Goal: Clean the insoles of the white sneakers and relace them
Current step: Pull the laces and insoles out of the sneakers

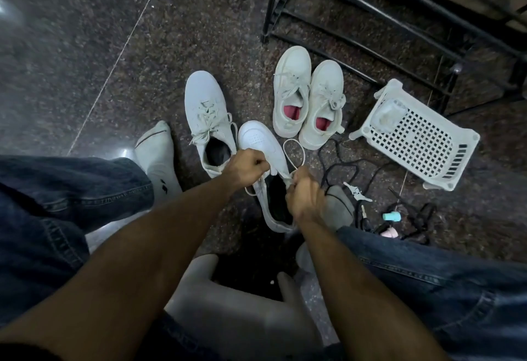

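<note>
White lace (293,151) pinched in my left hand (247,168) and right hand (302,192), I relace the sneaker (263,146); next, thread an end through the following eyelet.

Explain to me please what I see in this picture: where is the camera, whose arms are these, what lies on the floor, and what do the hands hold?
There is no machine here. A person wears one wide-angle camera on the head, and it looks down, so the two bare arms are that person's own. The person sits with legs in jeans at both sides.

The left hand and the right hand each pinch an end of a white lace, which loops out beside the white sneaker between them. Both grips are closed on the lace.

On the dark stone floor lie another laced sneaker, a pair of sneakers with red insoles, a white plastic basket on its side, black cords and some small items too blurred to name. A black metal rack stands behind.
</note>
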